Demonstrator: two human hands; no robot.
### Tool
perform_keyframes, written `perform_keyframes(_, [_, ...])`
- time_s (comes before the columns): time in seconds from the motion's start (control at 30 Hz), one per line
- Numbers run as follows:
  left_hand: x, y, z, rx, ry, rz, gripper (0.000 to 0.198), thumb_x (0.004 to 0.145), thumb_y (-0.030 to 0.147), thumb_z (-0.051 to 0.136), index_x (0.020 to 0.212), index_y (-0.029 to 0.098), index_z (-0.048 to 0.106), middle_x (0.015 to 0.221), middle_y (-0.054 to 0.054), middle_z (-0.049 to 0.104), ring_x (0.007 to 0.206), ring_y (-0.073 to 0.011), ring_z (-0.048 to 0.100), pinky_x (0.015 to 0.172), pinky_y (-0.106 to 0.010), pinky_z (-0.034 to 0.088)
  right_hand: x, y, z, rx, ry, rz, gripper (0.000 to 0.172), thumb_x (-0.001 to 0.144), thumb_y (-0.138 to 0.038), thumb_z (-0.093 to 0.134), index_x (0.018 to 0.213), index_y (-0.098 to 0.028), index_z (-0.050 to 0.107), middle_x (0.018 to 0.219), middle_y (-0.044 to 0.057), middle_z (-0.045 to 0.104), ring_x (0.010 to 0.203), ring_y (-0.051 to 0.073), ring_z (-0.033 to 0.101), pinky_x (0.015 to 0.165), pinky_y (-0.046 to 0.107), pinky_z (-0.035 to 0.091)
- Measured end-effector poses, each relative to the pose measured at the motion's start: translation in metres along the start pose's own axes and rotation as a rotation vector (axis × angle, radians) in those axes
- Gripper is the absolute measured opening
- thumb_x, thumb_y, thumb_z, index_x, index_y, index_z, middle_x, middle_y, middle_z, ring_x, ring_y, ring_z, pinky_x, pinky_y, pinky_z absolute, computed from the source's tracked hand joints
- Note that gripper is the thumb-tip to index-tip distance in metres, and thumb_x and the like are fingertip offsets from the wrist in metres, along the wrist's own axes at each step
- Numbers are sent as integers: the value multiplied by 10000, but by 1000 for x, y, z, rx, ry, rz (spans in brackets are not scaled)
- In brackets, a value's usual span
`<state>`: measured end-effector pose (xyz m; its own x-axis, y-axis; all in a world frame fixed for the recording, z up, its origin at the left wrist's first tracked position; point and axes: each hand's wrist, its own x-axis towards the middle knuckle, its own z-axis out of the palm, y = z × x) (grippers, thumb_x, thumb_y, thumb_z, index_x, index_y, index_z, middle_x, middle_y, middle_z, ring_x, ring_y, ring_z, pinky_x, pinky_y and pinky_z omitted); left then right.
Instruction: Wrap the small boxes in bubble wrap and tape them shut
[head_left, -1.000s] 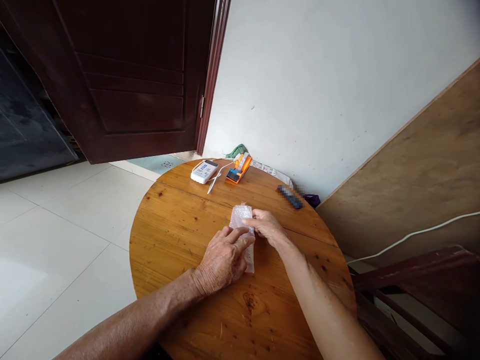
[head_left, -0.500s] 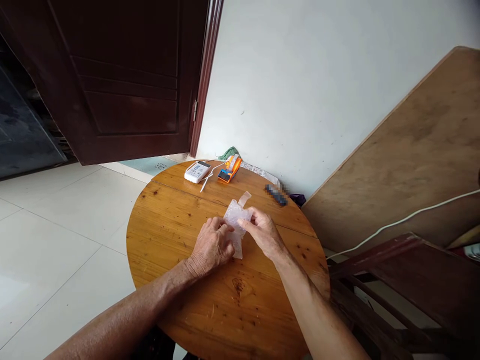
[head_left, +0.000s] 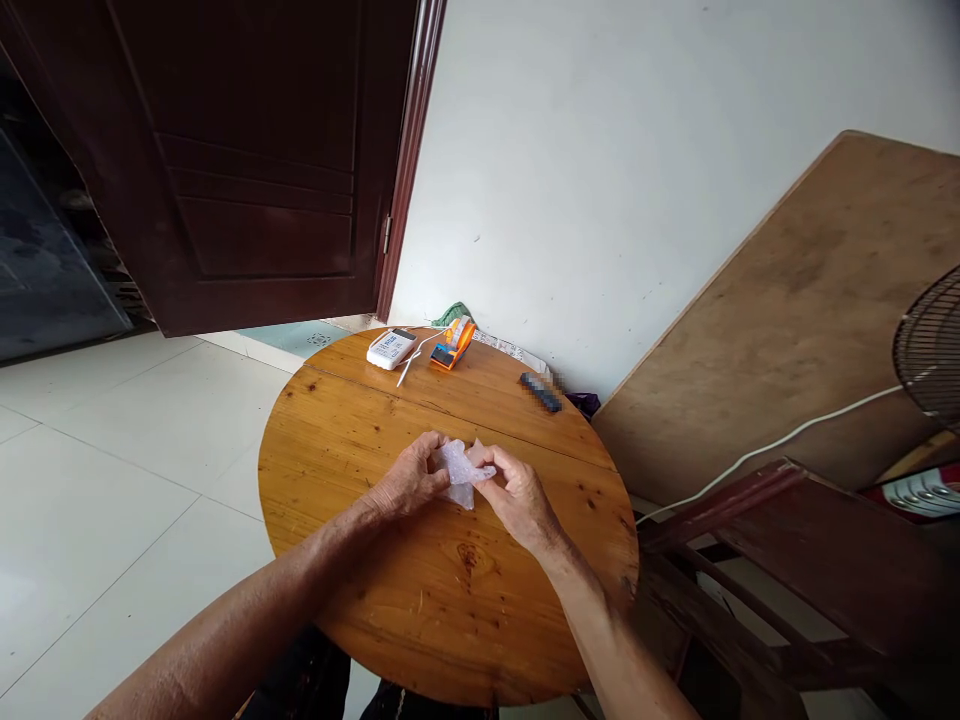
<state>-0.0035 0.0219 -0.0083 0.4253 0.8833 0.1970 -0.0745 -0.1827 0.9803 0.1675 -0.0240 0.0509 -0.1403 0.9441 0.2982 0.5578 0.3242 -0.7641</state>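
A small piece of clear bubble wrap (head_left: 459, 470) sits at the middle of the round wooden table (head_left: 360, 430). My left hand (head_left: 409, 482) pinches its left side with curled fingers. My right hand (head_left: 516, 493) grips its right side, fingers closed over the edge. Both hands rest low over the tabletop and meet at the wrap, which is folded or crumpled between them.
At the table's far edge lie a white device (head_left: 391, 347) with a white cable, an orange tape dispenser (head_left: 451, 344) and a dark flat object (head_left: 541, 392). A wooden board (head_left: 795, 320) leans on the wall at right; a dark wooden frame (head_left: 787, 560) and a fan (head_left: 930, 345) stand beside it.
The bubble wrap was upright and longer between my fingers; now it is folded smaller and lower on the table. Both hands have drawn closer together. The view has pulled back slightly.
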Motion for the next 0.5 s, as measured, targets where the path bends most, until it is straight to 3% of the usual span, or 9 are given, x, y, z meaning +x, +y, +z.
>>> perform_keyframes(0.2, [0,1,-2,-90,-69,16,230,758,276,688,817,172,491,786,8,548,709,-111,491,665,-226,410,-19,6,12,-36,24,-181,119,841,-141,522,808,-226,598,1094,44,716,1010,186,664,881,282,489])
perform_keyframes(0.33, [-6,15,-11,-113,-168,-28,226,762,260,664,892,165,505,793,8,565,693,-106,506,656,-226,431,-31,12,19,-108,65,-275,162,843,-104,522,878,-240,602,1206,77,688,1135,195,644,955,310,492])
perform_keyframes(0.43, [-12,22,-20,16,-250,-69,292,715,157,626,990,171,529,831,9,588,734,-121,539,673,-230,453,-36,17,22,-130,59,-337,185,828,-99,550,936,-243,594,1255,96,664,1194,204,619,989,332,492])
perform_keyframes(0.5, [-14,22,-23,124,-280,-21,380,685,105,597,1050,185,527,871,5,598,761,-132,552,685,-237,465,-37,20,24,-146,79,-360,214,812,-92,567,962,-243,588,1263,100,659,1204,205,614,1005,340,490])
